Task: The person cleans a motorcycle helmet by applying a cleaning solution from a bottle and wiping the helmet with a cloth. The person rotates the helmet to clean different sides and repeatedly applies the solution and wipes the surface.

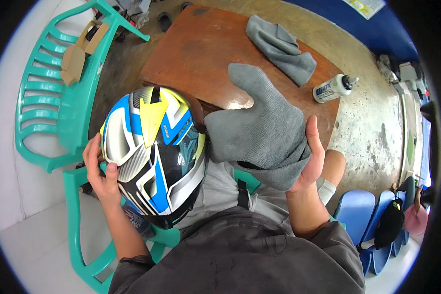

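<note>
Left hand (100, 171) is cupping the helmet (154, 154) on the lap, fingers curled around its left side, thumb pressing the shell. Right hand (311, 157) is gripping a grey cloth (262, 127) against the visor side, fingers hidden behind it. Bottle (333, 88) is sitting on the counter (201, 54).

– The helmet (154, 157): glossy, hard shell?
– Yes, smooth and shiny. The grey cloth (262, 130) is soft, matt, finely ribbed.
– The table (201, 54)?
– Worn brown wood, dull sheen; the green chair (59, 103) is smooth plastic
</note>
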The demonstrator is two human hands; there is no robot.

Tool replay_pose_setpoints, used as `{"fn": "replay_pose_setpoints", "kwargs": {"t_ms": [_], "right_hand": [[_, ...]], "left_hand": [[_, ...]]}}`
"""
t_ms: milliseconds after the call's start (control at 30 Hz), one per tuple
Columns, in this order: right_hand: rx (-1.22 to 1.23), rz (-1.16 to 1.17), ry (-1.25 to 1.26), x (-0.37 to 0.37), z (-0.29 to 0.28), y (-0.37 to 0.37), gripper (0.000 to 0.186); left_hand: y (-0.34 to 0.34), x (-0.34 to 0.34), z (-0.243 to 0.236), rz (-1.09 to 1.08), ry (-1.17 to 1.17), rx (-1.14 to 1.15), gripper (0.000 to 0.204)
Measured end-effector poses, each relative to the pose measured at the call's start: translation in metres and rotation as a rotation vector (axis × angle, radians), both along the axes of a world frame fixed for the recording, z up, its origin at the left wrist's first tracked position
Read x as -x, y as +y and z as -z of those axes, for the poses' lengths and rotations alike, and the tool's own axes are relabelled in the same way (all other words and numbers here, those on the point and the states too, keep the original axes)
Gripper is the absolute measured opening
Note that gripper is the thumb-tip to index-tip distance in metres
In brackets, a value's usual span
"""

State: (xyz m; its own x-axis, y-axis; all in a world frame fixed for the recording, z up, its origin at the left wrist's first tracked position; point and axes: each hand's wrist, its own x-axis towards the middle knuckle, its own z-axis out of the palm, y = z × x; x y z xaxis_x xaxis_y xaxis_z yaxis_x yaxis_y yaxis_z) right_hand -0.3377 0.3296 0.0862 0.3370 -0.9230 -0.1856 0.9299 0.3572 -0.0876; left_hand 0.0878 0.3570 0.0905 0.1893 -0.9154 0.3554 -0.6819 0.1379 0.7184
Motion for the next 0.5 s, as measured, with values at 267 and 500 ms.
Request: {"fn": "replay_pose_setpoints", "kwargs": {"t_ms": [267, 500], "right_hand": [[0.985, -0.298, 2.207, 0.057, -0.059, 0.007, 0.039], [-0.256, 0.255, 0.848, 0.081, -0.031, 0.068, 0.046]], "left_hand": [[0.001, 0.004, -0.006, 0.018, -0.025, -0.004, 0.065], [0.002, 0.001, -0.009, 0.017, -0.096, 0.001, 0.066]]}}
